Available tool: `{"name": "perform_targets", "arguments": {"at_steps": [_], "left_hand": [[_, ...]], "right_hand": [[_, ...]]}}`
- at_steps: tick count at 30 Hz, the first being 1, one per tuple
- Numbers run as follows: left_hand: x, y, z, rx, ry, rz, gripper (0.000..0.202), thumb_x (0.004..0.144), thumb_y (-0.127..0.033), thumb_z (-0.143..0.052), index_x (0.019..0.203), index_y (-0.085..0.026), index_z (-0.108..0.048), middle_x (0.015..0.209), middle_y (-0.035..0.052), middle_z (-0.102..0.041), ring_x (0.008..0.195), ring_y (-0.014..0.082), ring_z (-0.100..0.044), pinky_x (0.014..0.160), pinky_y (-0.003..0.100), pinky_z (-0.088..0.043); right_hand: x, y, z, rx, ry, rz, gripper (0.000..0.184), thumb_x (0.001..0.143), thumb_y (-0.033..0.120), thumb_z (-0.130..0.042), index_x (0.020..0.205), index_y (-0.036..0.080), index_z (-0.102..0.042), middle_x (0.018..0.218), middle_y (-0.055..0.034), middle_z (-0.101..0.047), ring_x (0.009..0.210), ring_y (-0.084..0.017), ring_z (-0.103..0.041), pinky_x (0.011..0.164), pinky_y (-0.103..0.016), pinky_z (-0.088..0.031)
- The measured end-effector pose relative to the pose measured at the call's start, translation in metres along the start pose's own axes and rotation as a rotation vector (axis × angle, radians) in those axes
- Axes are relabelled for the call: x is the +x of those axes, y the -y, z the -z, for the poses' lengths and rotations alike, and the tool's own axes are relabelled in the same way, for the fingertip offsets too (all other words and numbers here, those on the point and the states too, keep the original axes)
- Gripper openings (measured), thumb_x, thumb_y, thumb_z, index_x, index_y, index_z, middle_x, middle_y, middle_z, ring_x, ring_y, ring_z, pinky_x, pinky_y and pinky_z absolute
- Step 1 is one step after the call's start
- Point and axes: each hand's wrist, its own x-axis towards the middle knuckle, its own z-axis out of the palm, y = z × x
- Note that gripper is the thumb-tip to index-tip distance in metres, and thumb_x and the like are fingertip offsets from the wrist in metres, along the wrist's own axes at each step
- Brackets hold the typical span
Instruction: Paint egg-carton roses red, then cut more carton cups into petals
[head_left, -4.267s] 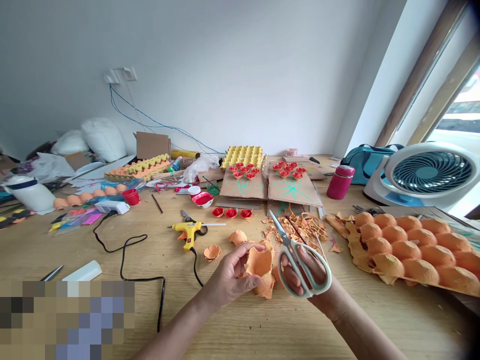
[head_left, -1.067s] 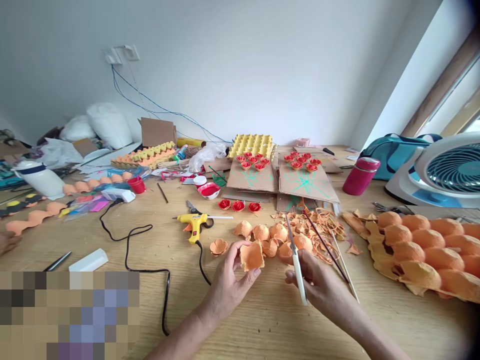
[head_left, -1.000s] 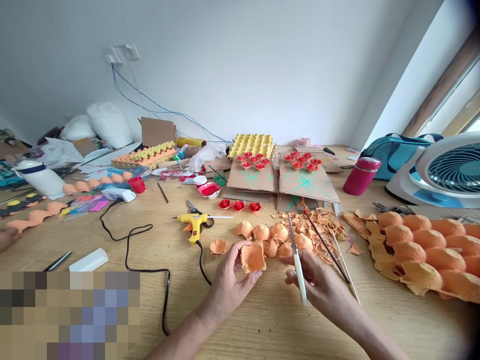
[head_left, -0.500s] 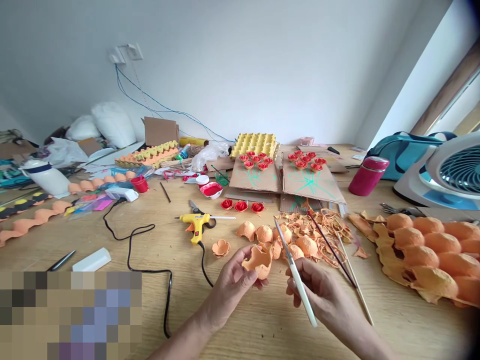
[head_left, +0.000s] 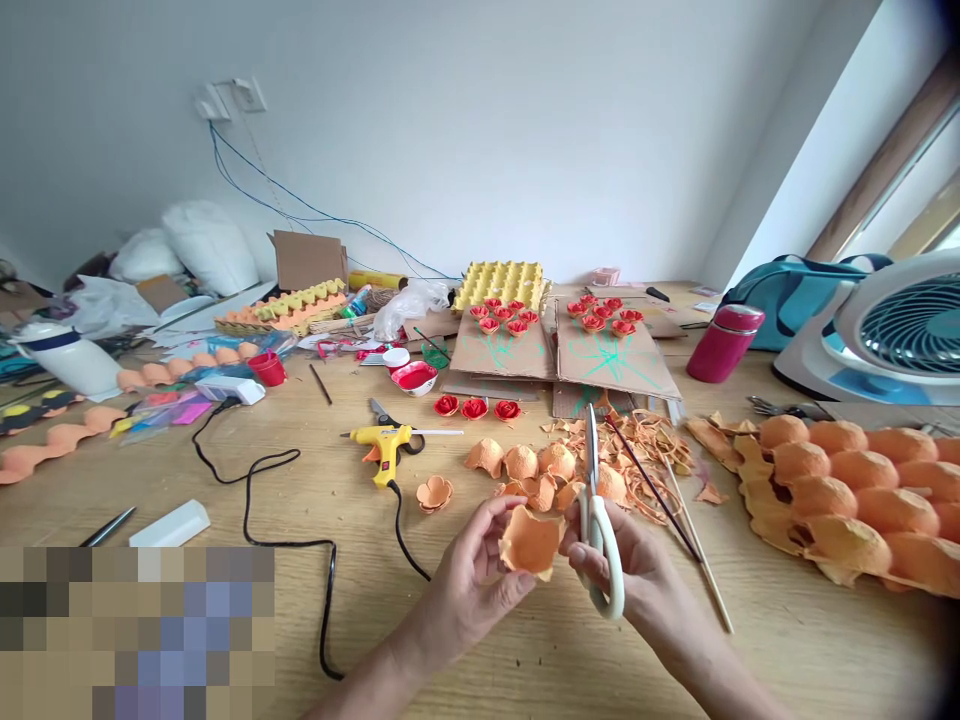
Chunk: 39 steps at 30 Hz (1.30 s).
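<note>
My left hand [head_left: 480, 570] is closed round an orange egg carton cup [head_left: 534, 545], its hollow side turned up toward me and its rim jagged. In my right hand [head_left: 626, 560] is a pair of white-handled scissors [head_left: 602, 560], blades together and pointing away from me, just right of the cup. Beyond my hands lie several cut orange cups [head_left: 520, 462] beside a heap of carton scraps [head_left: 649, 450]. A flower-shaped cup [head_left: 434, 493] rests on the table to the left.
A yellow glue gun [head_left: 385, 450] with a black cord lies left of centre. Three red paper roses [head_left: 474, 408] sit before cardboard panels [head_left: 611, 360] bearing more roses. An orange egg tray [head_left: 855, 490], a pink flask [head_left: 724, 343] and a fan [head_left: 907, 330] stand at right.
The cup has turned so its hollow faces me more. My right hand has rotated the scissors from leaning left to nearly upright, their handle loops now showing. The view has shifted slightly right.
</note>
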Motion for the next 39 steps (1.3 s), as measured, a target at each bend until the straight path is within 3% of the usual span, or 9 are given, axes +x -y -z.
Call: {"name": "perform_targets", "arguments": {"at_steps": [2,5,10,15,18,25,30,39], "left_hand": [[-0.002,-0.001,-0.004,0.163,-0.013,-0.059,0.057,0.081,-0.035,-0.081,0.131,-0.026,-0.056,0.131,0.0108,-0.064,0.116,0.0268,-0.064,0.097,0.035,-0.054],[-0.005,0.0,-0.006,0.374,-0.047,-0.128,0.054,0.078,-0.031,-0.081,0.127,-0.025,-0.059,0.124,0.0105,-0.065,0.109,0.0269,-0.065,0.094,0.036,-0.057],[-0.008,0.005,-0.003,0.502,-0.029,-0.164,0.054,0.08,-0.031,-0.078,0.13,-0.024,-0.058,0.124,0.0113,-0.065,0.103,0.0257,-0.066,0.094,0.038,-0.058],[-0.007,0.008,-0.003,0.413,-0.023,-0.101,0.059,0.082,-0.033,-0.077,0.136,-0.023,-0.054,0.135,0.0139,-0.062,0.113,0.0282,-0.066,0.094,0.038,-0.058],[-0.005,0.008,-0.003,0.311,-0.039,-0.08,0.054,0.083,-0.031,-0.076,0.133,-0.022,-0.057,0.132,0.0132,-0.065,0.112,0.0273,-0.068,0.096,0.037,-0.059],[0.004,0.005,0.01,0.199,-0.195,-0.165,0.046,0.082,-0.03,-0.077,0.123,-0.019,-0.06,0.122,0.0111,-0.069,0.118,0.0278,-0.067,0.103,0.038,-0.056],[0.007,-0.001,0.014,0.153,-0.278,-0.226,0.045,0.08,-0.03,-0.079,0.121,-0.021,-0.06,0.125,0.0101,-0.068,0.122,0.027,-0.065,0.106,0.037,-0.053],[0.004,-0.002,0.012,0.208,-0.239,-0.272,0.043,0.083,-0.023,-0.077,0.122,-0.023,-0.059,0.125,0.0083,-0.067,0.121,0.0248,-0.064,0.105,0.034,-0.054]], "right_hand": [[0.0,-0.005,-0.001,-0.043,-0.021,0.029,0.039,0.077,0.054,-0.077,0.089,0.022,-0.058,0.075,0.0017,-0.057,0.064,-0.014,-0.048,0.057,-0.025,-0.041],[-0.001,-0.013,-0.002,-0.174,-0.089,0.088,0.031,0.081,0.049,-0.072,0.09,0.022,-0.061,0.079,0.0004,-0.06,0.073,-0.017,-0.054,0.069,-0.028,-0.047],[-0.003,-0.016,-0.003,-0.369,-0.15,0.164,0.018,0.085,0.038,-0.066,0.083,0.022,-0.058,0.08,-0.0002,-0.06,0.075,-0.018,-0.055,0.071,-0.029,-0.047],[-0.005,-0.013,-0.004,-0.442,-0.189,0.217,0.015,0.086,0.036,-0.064,0.085,0.023,-0.058,0.079,-0.0006,-0.061,0.074,-0.019,-0.055,0.071,-0.029,-0.047],[-0.005,-0.011,-0.003,-0.439,-0.167,0.249,0.015,0.089,0.037,-0.061,0.086,0.023,-0.056,0.081,-0.0013,-0.063,0.075,-0.019,-0.058,0.071,-0.029,-0.048],[-0.006,-0.006,0.006,-0.674,-0.078,0.259,0.017,0.09,0.037,-0.058,0.081,0.024,-0.053,0.075,0.0005,-0.059,0.069,-0.018,-0.055,0.064,-0.028,-0.046],[-0.006,-0.009,0.006,-0.834,0.003,0.291,0.012,0.09,0.034,-0.06,0.089,0.024,-0.055,0.086,-0.0033,-0.065,0.078,-0.021,-0.062,0.074,-0.033,-0.05],[-0.007,-0.006,0.003,-0.903,0.094,0.218,0.017,0.092,0.039,-0.059,0.095,0.022,-0.058,0.099,-0.0087,-0.068,0.089,-0.026,-0.063,0.082,-0.04,-0.051]]}}
